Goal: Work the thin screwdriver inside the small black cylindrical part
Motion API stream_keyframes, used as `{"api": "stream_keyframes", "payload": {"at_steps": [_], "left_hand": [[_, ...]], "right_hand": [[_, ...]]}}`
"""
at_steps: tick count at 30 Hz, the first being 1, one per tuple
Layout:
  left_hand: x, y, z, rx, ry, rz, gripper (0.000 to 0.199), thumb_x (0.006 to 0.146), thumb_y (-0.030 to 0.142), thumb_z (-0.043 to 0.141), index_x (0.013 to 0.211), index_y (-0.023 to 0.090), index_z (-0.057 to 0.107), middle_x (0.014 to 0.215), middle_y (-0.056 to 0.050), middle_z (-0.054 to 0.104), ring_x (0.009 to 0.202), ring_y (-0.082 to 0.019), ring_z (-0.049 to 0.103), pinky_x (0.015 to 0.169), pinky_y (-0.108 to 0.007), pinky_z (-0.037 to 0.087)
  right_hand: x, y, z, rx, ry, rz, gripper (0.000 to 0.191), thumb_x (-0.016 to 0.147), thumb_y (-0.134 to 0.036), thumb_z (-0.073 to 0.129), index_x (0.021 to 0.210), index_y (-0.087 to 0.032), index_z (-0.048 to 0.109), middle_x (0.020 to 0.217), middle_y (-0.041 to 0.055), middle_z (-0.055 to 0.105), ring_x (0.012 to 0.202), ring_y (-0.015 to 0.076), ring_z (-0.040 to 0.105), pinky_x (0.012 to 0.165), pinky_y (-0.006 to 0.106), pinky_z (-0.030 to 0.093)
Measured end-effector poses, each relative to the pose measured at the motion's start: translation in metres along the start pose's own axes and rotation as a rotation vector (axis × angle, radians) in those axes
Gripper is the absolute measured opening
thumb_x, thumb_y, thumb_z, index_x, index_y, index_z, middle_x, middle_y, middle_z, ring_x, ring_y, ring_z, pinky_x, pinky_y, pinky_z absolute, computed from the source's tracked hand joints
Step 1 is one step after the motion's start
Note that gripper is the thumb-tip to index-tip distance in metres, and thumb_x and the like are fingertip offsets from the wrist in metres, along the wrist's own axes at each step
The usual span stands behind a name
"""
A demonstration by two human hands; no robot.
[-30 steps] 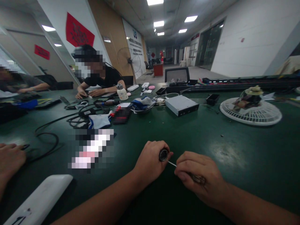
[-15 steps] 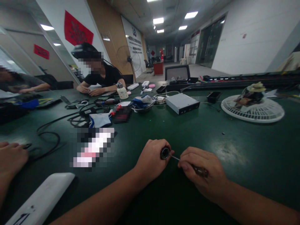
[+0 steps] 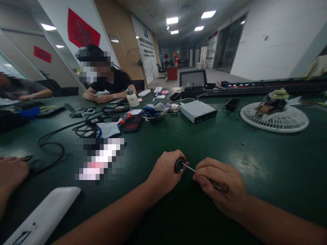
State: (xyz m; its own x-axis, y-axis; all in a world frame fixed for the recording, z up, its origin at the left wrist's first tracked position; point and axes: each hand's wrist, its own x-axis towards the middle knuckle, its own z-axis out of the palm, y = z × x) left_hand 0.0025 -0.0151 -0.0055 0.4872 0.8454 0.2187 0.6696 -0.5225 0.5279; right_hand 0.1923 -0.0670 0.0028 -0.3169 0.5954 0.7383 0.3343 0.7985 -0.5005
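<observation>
My left hand (image 3: 166,173) is closed around a small dark cylindrical part (image 3: 179,165) with a ringed, hollow end turned toward me. Most of that part is hidden inside the fist. In my right hand (image 3: 219,185) is a screwdriver (image 3: 189,168); its brownish see-through handle shows below the fingers. The thin metal shaft points left, and its tip reaches the open end of the cylindrical part. Whether the tip touches the inside, I cannot tell. Both hands are just above the dark green table (image 3: 204,143).
A white fan grille with a motor (image 3: 274,117) lies at right. Ahead are a grey disc drive (image 3: 198,111) and a bowl with cloth (image 3: 155,111). Cables, a phone-like blurred object (image 3: 102,160) and a white casing (image 3: 43,217) lie left. Another person's hand (image 3: 14,175) rests at far left.
The screwdriver's tip has shifted from the rim of the cylindrical part to its opening. My right hand has risen slightly. My left hand keeps its hold.
</observation>
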Motion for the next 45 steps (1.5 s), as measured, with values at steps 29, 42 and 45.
{"api": "stream_keyframes", "payload": {"at_steps": [29,42,45], "left_hand": [[-0.0017,-0.0036,0.0021,0.016,0.015,0.01,0.004,0.09,0.023,0.064,0.088,0.022,0.06,0.086,0.0,0.069,0.082,-0.021,0.061,0.076,-0.036,0.044],[-0.0006,-0.0036,0.0021,-0.001,0.049,-0.043,0.004,0.089,0.024,0.064,0.088,0.022,0.062,0.086,-0.001,0.069,0.082,-0.021,0.061,0.071,-0.034,0.042],[-0.001,-0.0044,0.002,-0.007,0.051,-0.024,0.004,0.09,0.025,0.064,0.088,0.022,0.062,0.085,0.0,0.068,0.081,-0.02,0.06,0.072,-0.034,0.043]], "right_hand": [[-0.0001,0.0002,0.0009,0.028,-0.019,-0.006,0.02,0.097,-0.018,0.055,0.083,-0.015,0.069,0.075,0.0054,0.067,0.067,0.0138,0.062,0.06,0.026,0.049],[-0.0019,0.0013,0.0023,0.03,0.009,0.056,0.02,0.097,-0.018,0.056,0.083,-0.014,0.07,0.076,0.0052,0.067,0.067,0.0129,0.063,0.059,0.024,0.048],[-0.0016,0.0016,0.0034,0.069,-0.037,0.076,0.019,0.097,-0.019,0.058,0.085,-0.014,0.071,0.079,0.006,0.068,0.07,0.014,0.064,0.062,0.025,0.05]]}}
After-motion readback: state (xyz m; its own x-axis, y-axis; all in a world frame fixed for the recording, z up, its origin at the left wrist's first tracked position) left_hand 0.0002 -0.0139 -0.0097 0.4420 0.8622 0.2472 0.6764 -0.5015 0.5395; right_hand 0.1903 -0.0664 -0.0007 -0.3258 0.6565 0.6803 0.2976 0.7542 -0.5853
